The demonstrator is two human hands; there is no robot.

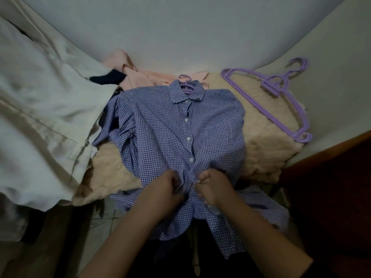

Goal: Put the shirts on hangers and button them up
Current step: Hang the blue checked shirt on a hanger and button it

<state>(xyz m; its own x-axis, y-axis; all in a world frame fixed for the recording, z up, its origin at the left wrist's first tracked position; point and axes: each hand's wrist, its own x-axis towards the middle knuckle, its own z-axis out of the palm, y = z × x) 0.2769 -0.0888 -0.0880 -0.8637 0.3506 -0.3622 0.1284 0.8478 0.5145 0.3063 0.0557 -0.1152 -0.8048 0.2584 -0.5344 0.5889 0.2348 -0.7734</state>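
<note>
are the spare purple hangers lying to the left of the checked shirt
No, the spare purple hangers lie on the right of the checked shirt, up against the wall.

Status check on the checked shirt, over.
Left hand and right hand both pinch the placket low on the checked shirt. Shirt on purple hanger, upper buttons done. Nothing in the way.

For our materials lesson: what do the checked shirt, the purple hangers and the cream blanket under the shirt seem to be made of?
Checked shirt: thin woven cloth, probably cotton; it creases softly and looks matte.
Purple hangers: moulded plastic by their look, smooth with a slight sheen and thin rigid bars.
Cream blanket: fluffy pile, perhaps fleece or plush; the surface looks tufted and matte.
</note>
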